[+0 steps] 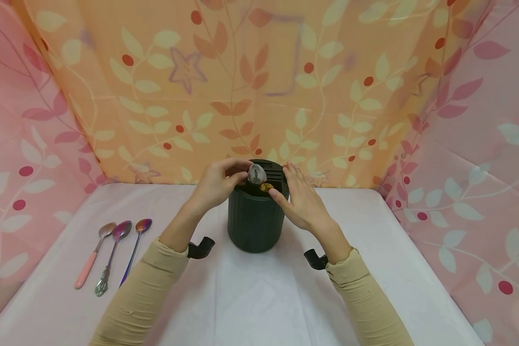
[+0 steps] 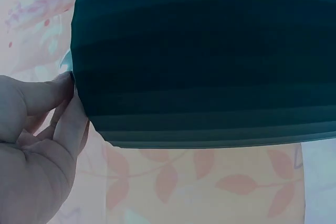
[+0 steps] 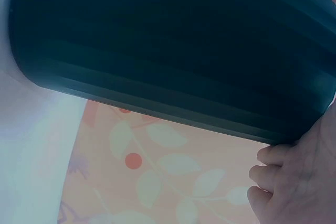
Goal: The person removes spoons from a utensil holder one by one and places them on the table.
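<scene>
A dark green ribbed cylinder holder (image 1: 255, 221) stands upright at the table's middle. It fills the left wrist view (image 2: 210, 61) and the right wrist view (image 3: 173, 51). My left hand (image 1: 241, 176) pinches the bowl of a silver spoon (image 1: 257, 174) that sticks up out of the holder's top. My right hand (image 1: 285, 185) rests on the holder's far right rim with its fingers laid flat, and its thumb touches a gold spoon bowl (image 1: 266, 187) inside the opening. Each wrist view shows only part of its hand, the left hand (image 2: 37, 129) and the right hand (image 3: 294, 182), beside the holder's wall.
Three spoons lie side by side at the table's left: one with a pink handle (image 1: 90, 262), a purple-tinted ornate one (image 1: 111, 257) and a rainbow one (image 1: 135, 250). A white cloth (image 1: 259, 298) covers the table. Patterned fabric walls (image 1: 259, 86) close in the back and both sides.
</scene>
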The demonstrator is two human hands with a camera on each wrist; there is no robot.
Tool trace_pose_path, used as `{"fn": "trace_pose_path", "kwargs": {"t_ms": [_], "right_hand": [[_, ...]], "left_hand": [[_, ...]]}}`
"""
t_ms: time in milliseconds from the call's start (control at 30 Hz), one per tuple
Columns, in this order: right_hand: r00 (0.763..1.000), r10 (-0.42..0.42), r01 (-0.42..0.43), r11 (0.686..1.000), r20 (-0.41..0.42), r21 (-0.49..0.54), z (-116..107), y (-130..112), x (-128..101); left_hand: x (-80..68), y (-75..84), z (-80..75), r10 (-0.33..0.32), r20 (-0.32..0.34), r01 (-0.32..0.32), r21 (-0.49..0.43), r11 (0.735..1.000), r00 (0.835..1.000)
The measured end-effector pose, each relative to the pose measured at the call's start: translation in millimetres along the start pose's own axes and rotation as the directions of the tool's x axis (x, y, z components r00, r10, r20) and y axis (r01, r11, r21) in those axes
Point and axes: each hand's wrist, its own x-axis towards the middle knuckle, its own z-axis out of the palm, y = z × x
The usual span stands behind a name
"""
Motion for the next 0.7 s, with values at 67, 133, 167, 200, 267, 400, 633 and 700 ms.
{"fn": "trace_pose_path", "kwargs": {"t_ms": [67,133,167,200,267,400,633,700], "right_hand": [[1.0,0.001,-0.001,1.0,0.004,0.0,-0.1,0.0,0.1],[1.0,0.002,-0.002,1.0,0.007,0.002,-0.3,-0.2,0.2],[1.0,0.005,-0.005,1.0,0.008,0.005,-0.6,-0.6,0.2],[1.0,0.005,-0.005,1.0,0.009,0.007,-0.8,-0.6,0.2],[1.0,0.008,-0.009,1.0,0.012,0.01,-1.1,-1.0,0.2],[1.0,0.013,-0.013,1.0,0.015,0.009,-1.2,-1.6,-0.3],[1.0,0.006,-0.006,1.0,0.011,0.001,-0.2,-0.9,-0.7],[1.0,0.001,-0.001,1.0,0.007,-0.001,-0.6,-1.0,-0.8]], "left_hand": [[0.1,-0.8,-0.4,-0.009,0.005,0.01,-0.03,1.0,1.0],[0.7,-1.8,-1.0,-0.018,0.01,0.019,-0.071,0.997,1.0],[1.0,-2.3,-1.3,-0.023,0.011,0.024,-0.09,0.996,1.0],[1.2,-2.6,-1.6,-0.027,0.014,0.028,-0.112,0.993,1.0],[1.2,-2.8,-2.4,-0.034,0.014,0.036,-0.155,0.987,0.999],[0.7,-2.5,-3.4,-0.041,-0.009,0.038,-0.224,0.974,0.999],[2.1,0.1,-5.3,-0.053,-0.092,0.026,-0.274,0.961,0.994],[1.8,2.4,-7.4,-0.054,-0.116,0.02,-0.276,0.961,0.992]]}}
